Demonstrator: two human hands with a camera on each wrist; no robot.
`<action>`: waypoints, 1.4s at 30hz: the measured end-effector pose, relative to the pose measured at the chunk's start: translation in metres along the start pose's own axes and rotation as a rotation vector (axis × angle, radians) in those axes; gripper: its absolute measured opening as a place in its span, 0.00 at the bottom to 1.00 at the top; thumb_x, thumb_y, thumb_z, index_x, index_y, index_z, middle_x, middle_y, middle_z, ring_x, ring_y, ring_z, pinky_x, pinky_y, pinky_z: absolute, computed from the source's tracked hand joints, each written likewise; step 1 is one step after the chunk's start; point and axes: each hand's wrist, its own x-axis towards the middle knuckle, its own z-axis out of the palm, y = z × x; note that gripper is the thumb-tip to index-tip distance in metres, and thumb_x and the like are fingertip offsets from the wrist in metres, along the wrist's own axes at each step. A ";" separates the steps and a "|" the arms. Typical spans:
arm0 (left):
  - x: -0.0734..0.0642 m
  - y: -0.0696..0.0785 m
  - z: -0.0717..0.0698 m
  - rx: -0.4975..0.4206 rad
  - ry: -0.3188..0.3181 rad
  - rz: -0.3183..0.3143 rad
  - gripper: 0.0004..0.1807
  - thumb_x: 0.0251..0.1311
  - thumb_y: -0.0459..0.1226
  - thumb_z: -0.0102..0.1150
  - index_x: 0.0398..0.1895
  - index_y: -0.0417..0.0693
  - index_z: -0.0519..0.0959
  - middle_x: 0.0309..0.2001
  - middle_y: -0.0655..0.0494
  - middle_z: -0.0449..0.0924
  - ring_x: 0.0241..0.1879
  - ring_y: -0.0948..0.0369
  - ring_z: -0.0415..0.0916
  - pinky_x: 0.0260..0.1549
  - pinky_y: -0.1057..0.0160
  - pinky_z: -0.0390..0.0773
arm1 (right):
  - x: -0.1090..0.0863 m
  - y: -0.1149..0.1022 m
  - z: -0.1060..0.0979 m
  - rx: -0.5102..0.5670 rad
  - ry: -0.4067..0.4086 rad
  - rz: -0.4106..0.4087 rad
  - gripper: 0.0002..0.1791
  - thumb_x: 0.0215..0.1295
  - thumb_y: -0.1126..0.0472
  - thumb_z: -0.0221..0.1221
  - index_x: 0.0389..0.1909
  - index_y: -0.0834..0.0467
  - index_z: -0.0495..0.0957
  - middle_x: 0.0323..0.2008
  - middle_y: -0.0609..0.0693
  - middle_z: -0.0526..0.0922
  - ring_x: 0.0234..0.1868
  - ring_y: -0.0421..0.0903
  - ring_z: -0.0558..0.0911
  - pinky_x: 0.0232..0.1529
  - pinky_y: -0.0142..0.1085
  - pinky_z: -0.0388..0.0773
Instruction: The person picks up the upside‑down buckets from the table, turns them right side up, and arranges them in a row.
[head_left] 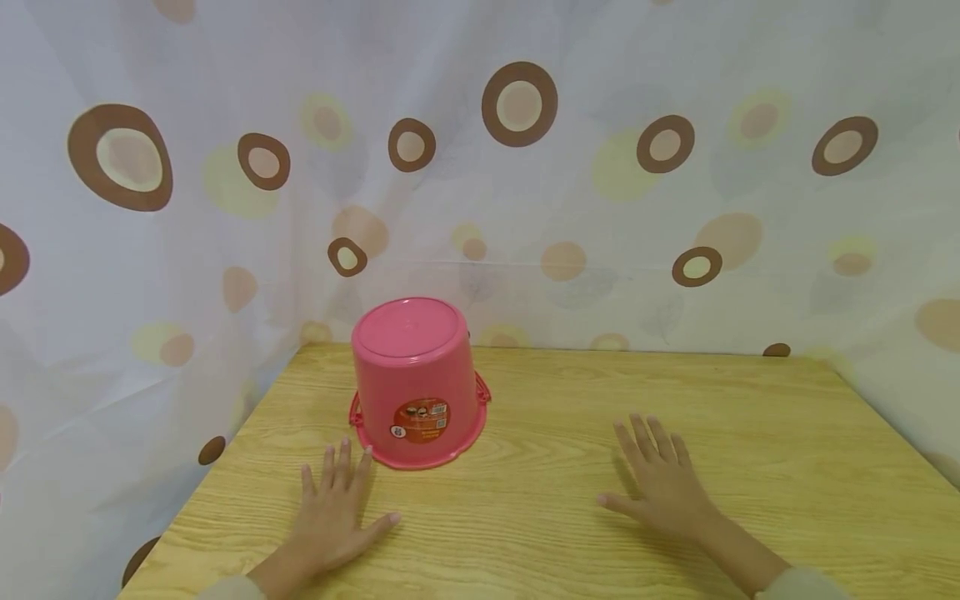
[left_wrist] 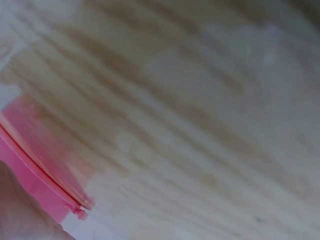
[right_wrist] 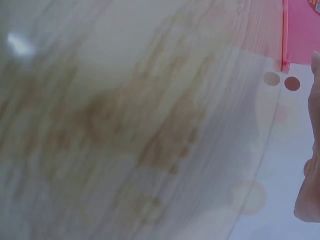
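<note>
A pink plastic bucket (head_left: 412,383) stands upside down on the wooden table, left of centre, its base facing up. An orange-red label with small print is on its front, and its handle hangs by the rim. My left hand (head_left: 330,517) is spread just in front of the bucket, fingertips close to its rim and holding nothing. Over on the right, my right hand (head_left: 663,492) has its fingers extended above the tabletop, well apart from the bucket. The left wrist view has part of the bucket (left_wrist: 40,175) at its left edge. In the right wrist view, the bucket (right_wrist: 302,35) appears at the top right corner.
The light wood-grain table (head_left: 525,533) spans the area under both hands. A pale curtain (head_left: 585,208) with brown, yellow and peach circles hangs behind the table and along both sides.
</note>
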 end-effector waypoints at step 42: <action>0.005 -0.006 0.001 -0.003 -0.025 0.067 0.51 0.53 0.66 0.48 0.69 0.36 0.56 0.69 0.31 0.49 0.69 0.34 0.45 0.60 0.29 0.44 | 0.051 -0.059 0.022 0.121 -0.190 -0.201 0.51 0.59 0.37 0.54 0.69 0.69 0.48 0.70 0.71 0.47 0.69 0.71 0.47 0.62 0.68 0.45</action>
